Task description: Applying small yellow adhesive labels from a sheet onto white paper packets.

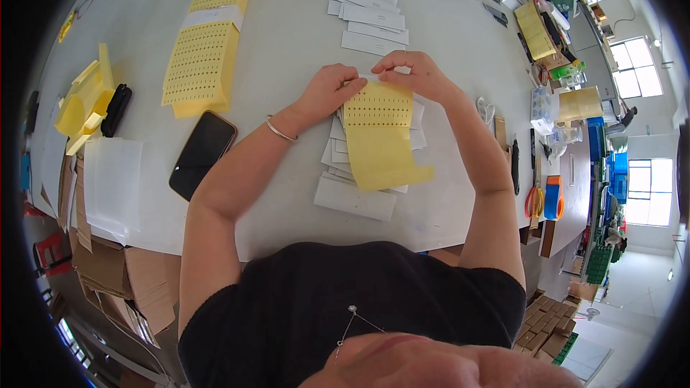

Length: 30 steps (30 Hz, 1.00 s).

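My left hand [332,92] and my right hand [418,75] pinch the top edge of a yellow sheet [381,147], one at each upper corner. Rows of small dark marks run across its upper part, and its lower end curls up. A bit of white shows at the top edge between my fingers. Underneath, partly covered by the sheet, lies a loose pile of white paper slips [353,197]. Beyond my hands, more white slips [370,18] lie overlapping in a column. A silvery bangle is on my left wrist.
Left of my arm are a dark phone [203,154], a stack of marked yellow sheets [201,57] with a white band, a black case [116,110] and a yellow folded piece [83,108]. Orange-handled scissors [534,202], an orange tape roll [553,198] and plastic boxes stand at right.
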### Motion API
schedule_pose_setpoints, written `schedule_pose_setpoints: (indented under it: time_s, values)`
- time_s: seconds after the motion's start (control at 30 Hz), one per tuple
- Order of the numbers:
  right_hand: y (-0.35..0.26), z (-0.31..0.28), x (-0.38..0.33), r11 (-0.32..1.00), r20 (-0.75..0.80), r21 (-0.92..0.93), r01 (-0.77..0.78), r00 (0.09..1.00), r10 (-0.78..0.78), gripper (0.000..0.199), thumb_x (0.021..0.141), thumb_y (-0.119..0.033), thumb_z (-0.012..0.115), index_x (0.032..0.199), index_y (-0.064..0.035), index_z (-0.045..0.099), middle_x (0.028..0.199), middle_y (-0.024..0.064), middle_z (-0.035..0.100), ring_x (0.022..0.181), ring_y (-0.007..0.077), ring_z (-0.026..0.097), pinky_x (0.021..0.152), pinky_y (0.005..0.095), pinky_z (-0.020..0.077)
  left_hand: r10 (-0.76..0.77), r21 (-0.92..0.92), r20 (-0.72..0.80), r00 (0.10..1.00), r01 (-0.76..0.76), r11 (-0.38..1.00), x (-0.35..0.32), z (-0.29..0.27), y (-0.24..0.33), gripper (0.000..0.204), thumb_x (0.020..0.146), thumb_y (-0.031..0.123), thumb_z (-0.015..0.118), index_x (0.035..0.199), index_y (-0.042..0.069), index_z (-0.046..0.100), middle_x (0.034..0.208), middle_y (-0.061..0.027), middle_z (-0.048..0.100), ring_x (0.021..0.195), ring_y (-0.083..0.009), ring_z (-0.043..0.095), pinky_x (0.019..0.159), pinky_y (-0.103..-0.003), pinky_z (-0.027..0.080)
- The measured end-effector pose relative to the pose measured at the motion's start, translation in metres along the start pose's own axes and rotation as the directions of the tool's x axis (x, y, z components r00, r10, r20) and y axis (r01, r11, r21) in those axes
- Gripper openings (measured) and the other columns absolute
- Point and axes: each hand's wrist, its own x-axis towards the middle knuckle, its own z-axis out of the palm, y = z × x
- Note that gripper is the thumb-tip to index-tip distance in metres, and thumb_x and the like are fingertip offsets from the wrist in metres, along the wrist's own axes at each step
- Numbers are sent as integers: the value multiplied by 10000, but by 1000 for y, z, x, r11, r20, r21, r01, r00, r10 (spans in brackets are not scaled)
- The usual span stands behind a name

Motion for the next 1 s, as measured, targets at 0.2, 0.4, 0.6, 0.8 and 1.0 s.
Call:
schedule_pose_setpoints:
  time_s: [0.2, 0.4, 0.6, 0.8, 1.0]
  values:
    - [-5, 30, -3, 758, -56, -548, 355, 888, -457, 101, 780, -192, 688, 834, -112, 658, 872, -5, 645, 854, 208, 583, 906, 366, 374, 152, -5, -37, 988, -152, 988, 2, 4, -10, 264, 939, 199, 495, 799, -23, 525, 698, -118, 483, 653, -228, 471, 625, -338, 401]
    - [-11, 40, -5, 617, -74, -680, 397, 800, -596, 78, 784, -153, 675, 805, -88, 636, 843, 13, 629, 847, 224, 582, 862, 371, 405, 72, -47, -3, 997, -72, 996, 3, 0, -8, 298, 948, 231, 473, 804, -26, 515, 715, -141, 495, 665, -253, 481, 633, -354, 401]
    - [42, -9, 44, 910, -326, -379, 169, 896, -302, 81, 813, -131, 636, 816, -51, 641, 878, 72, 628, 879, 258, 578, 799, 376, 443, 90, 78, 9, 996, -91, 993, 4, -1, -2, 325, 935, 254, 489, 763, -22, 485, 707, -164, 497, 675, -305, 481, 643, -387, 400]
    - [68, -3, 62, 809, -277, -587, 13, 936, -216, 96, 832, -176, 632, 882, -95, 644, 943, 70, 630, 927, 261, 574, 857, 409, 405, 111, 76, 14, 994, -111, 991, 3, -1, -1, 335, 929, 260, 498, 742, -18, 482, 694, -160, 492, 669, -311, 475, 651, -391, 400]
    - [57, -1, 45, 766, -211, -640, 62, 944, -253, 288, 815, -207, 666, 1057, -89, 564, 984, 100, 629, 954, 269, 586, 885, 408, 403, 132, 112, 2, 991, -131, 985, 2, -2, -2, 324, 910, 243, 506, 698, -3, 499, 667, -144, 531, 699, -324, 501, 727, -404, 416]
